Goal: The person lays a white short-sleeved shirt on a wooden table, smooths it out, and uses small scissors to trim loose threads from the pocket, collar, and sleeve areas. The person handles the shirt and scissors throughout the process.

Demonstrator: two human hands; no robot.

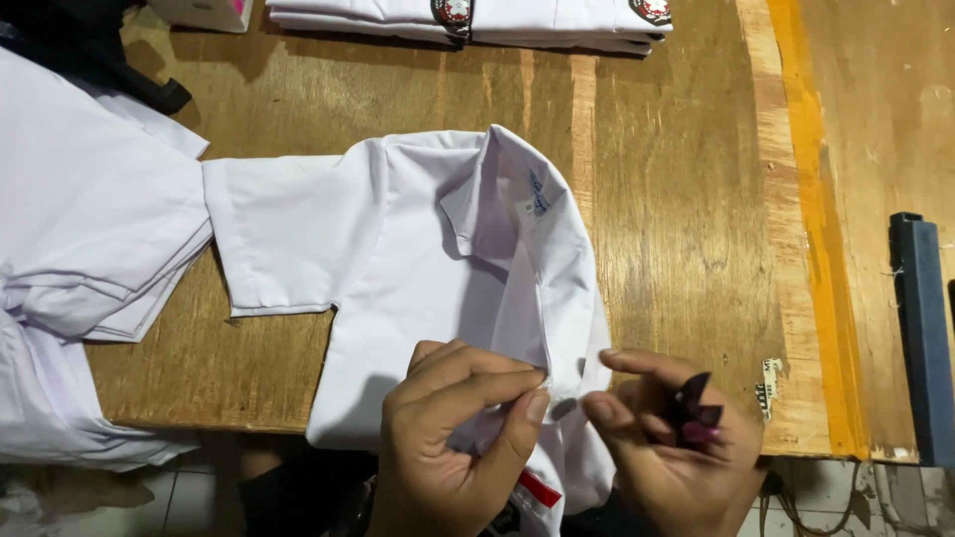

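Wooden table [676,199] bears a white shirt [418,259], near centre; left hand [453,438] pinches its front edge by a button; right hand [667,438] fingers curl around small dark snips [693,403]. Trimming step, likely; next needs blades at the pinched spot.

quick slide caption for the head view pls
Both hands pinch the front edge of a white shirt on a wooden table, right hand holding small dark snips.

One white shirt [398,249] lies spread on the wooden table [686,219], with two hands on it, the left hand [453,438] and the right hand [667,447]. Two stacks of folded white shirts show: one at the left edge [80,229], one at the far edge [468,20]. One dark blue bar [920,338] lies at the right.
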